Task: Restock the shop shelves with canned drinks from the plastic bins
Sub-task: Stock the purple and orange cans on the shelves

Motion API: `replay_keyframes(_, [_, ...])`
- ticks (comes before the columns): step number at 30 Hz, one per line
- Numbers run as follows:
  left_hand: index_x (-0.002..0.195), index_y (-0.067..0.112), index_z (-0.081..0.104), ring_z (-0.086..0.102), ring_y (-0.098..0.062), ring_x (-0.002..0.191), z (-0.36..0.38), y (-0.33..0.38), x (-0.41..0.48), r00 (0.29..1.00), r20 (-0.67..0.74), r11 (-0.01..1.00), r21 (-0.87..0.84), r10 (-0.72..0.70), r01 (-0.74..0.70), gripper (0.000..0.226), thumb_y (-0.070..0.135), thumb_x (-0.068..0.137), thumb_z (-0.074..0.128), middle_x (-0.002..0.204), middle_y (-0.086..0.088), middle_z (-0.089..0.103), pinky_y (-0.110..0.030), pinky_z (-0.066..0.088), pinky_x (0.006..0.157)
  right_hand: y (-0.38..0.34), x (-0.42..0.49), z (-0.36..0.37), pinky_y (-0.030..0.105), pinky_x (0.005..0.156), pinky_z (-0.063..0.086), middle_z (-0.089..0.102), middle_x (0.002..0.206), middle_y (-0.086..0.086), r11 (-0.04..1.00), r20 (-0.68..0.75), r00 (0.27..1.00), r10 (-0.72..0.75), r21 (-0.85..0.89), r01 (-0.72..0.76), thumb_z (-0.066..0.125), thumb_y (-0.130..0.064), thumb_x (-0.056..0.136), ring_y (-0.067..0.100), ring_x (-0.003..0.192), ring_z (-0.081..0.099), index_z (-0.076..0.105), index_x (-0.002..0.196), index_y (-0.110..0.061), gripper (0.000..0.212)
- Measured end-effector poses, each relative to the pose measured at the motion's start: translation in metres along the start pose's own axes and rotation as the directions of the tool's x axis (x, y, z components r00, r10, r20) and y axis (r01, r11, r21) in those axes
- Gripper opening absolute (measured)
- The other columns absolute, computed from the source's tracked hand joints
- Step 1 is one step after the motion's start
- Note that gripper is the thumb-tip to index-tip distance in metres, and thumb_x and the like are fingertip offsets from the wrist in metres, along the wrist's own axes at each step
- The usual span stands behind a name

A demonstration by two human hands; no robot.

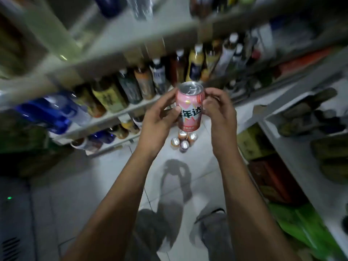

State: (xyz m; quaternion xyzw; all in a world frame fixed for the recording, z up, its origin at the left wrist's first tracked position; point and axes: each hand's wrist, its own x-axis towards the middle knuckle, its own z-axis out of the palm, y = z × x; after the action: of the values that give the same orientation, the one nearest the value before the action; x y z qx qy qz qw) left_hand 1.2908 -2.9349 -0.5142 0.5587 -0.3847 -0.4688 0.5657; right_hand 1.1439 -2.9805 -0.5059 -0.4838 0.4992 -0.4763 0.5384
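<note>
One pink can, upright, sits between both hands: left hand wraps it, thumb on the label; right hand pinches its other side. Four floor cans stand below the grip.

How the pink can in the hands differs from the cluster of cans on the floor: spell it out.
The pink can is held aloft between the left hand and right hand; the floor cans stand untouched on the tiles. The pink can is single and shows its printed side; the floor cans are four, mostly orange, clustered, showing mainly their tops. Shared: upright, silver tops.
</note>
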Motion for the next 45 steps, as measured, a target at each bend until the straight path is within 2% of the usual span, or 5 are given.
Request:
replay_keyframes(7, [0.136, 0.01, 0.06, 0.066, -0.027, 0.115, -0.061, 0.268, -0.019, 0.977, -0.094, 0.981, 0.015, 0.193, -0.193, 0.037, 0.015, 0.099, 0.062, 0.128, -0.011, 0.069, -0.049, 0.055, 0.097, -0.245, -0.027, 0.091, 0.022, 0.09, 0.051, 0.072, 0.118, 0.005, 0.972, 0.165, 0.969, -0.182, 0.18, 0.152, 0.062, -0.002, 0.092, 0.01, 0.108, 0.066, 0.064, 0.125, -0.008, 0.034])
replay_keyframes(15, [0.129, 0.01, 0.064, 0.07, -0.027, 0.108, -0.126, 0.417, -0.042, 0.895, -0.202, 0.916, 0.143, 0.399, -0.376, 0.033, 0.016, 0.096, 0.065, 0.12, -0.006, 0.073, -0.039, 0.058, 0.083, -0.38, -0.049, 0.17, 0.03, 0.098, 0.054, 0.069, 0.129, -0.001, 0.951, 0.346, 0.888, -0.302, 0.179, 0.254, 0.072, -0.02, 0.092, 0.011, 0.12, 0.064, 0.058, 0.141, -0.013, 0.051])
replay_keyframes(29, [0.12, 0.022, 0.07, 0.074, -0.018, 0.091, -0.217, 0.47, 0.011, 0.767, -0.46, 0.856, 0.467, 0.448, -0.22, 0.034, 0.032, 0.087, 0.072, 0.094, 0.006, 0.074, -0.046, 0.063, 0.081, -0.419, 0.01, 0.303, 0.033, 0.104, 0.05, 0.061, 0.13, -0.009, 0.917, 0.452, 0.827, -0.335, -0.044, 0.396, 0.076, -0.019, 0.088, 0.001, 0.117, 0.054, 0.055, 0.139, -0.021, 0.056])
replay_keyframes(38, [0.099, 0.022, 0.079, 0.073, -0.01, 0.073, -0.238, 0.468, 0.04, 0.673, -0.532, 0.79, 0.598, 0.514, -0.131, 0.013, 0.024, 0.086, 0.076, 0.081, 0.006, 0.077, -0.034, 0.061, 0.067, -0.408, 0.041, 0.345, 0.022, 0.091, 0.047, 0.058, 0.117, -0.017, 0.893, 0.489, 0.809, -0.325, -0.123, 0.433, 0.075, -0.034, 0.089, 0.004, 0.112, 0.058, 0.054, 0.136, -0.024, 0.053])
replay_keyframes(45, [0.099, 0.02, 0.081, 0.071, -0.012, 0.078, -0.244, 0.471, 0.037, 0.611, -0.532, 0.697, 0.715, 0.586, -0.045, 0.019, 0.009, 0.087, 0.071, 0.087, 0.002, 0.078, -0.04, 0.06, 0.069, -0.4, 0.045, 0.356, 0.002, 0.082, 0.039, 0.052, 0.108, -0.026, 0.941, 0.515, 0.817, -0.257, -0.058, 0.333, 0.064, -0.01, 0.096, -0.022, 0.093, 0.051, 0.052, 0.138, -0.022, 0.045])
